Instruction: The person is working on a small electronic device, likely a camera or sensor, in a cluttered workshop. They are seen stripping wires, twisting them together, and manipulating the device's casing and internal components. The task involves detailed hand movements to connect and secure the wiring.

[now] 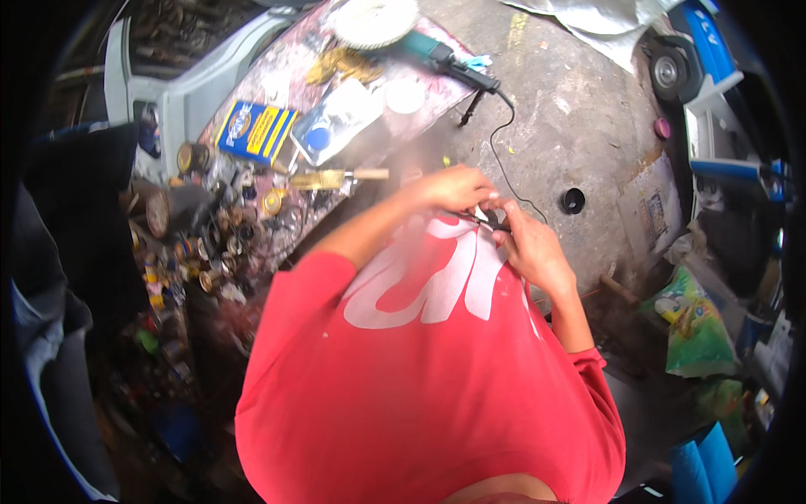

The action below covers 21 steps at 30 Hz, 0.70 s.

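A red shirt [428,395] fills the foreground of the head view. At the shirt's far edge lies a slim dark object [499,226], its long axis roughly crosswise. The right hand [537,249], nearer it, seems to pinch it narrowly; the left hand's [458,186] grip I cannot tell.

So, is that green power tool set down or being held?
Set down: the green tool lies on the stained table, with left hand and right hand together near the red shirt.
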Motion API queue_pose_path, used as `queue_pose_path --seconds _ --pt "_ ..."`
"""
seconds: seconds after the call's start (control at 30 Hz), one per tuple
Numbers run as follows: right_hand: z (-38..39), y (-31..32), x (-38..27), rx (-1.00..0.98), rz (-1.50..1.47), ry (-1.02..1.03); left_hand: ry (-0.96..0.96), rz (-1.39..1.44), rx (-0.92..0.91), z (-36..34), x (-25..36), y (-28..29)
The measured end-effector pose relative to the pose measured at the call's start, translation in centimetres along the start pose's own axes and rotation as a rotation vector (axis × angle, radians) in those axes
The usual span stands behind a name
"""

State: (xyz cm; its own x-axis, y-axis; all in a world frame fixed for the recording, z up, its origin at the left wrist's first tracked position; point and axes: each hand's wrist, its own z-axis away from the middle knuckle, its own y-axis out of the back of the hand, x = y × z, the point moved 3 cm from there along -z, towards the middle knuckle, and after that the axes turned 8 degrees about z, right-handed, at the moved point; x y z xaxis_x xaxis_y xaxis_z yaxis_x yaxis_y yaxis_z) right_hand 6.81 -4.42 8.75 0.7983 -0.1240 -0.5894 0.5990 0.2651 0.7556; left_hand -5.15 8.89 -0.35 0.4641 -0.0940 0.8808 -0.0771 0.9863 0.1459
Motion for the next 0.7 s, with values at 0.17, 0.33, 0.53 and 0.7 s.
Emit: queue_pose_path --seconds 0.17,0.33,0.53,0.7 --pt "1.6 -1.3 1.8 0.089 -0.278 -0.233 0.236 0.09 -0.051 0.7 1.3 -0.1" --pt "1.7 -1.5 1.0 0.287 -0.334 -0.314 0.204 0.602 -0.262 -1.5 -0.6 -3.3" --pt "0.5 -0.9 0.6 0.416 -0.244 -0.227 -0.06 0.923 -0.026 -1.0 -1.0 -2.2" --pt "-1.5 -0.9 -0.9 0.23 -0.262 -0.212 -0.185 0.835 0.319 2.0 -1.4 -1.2"
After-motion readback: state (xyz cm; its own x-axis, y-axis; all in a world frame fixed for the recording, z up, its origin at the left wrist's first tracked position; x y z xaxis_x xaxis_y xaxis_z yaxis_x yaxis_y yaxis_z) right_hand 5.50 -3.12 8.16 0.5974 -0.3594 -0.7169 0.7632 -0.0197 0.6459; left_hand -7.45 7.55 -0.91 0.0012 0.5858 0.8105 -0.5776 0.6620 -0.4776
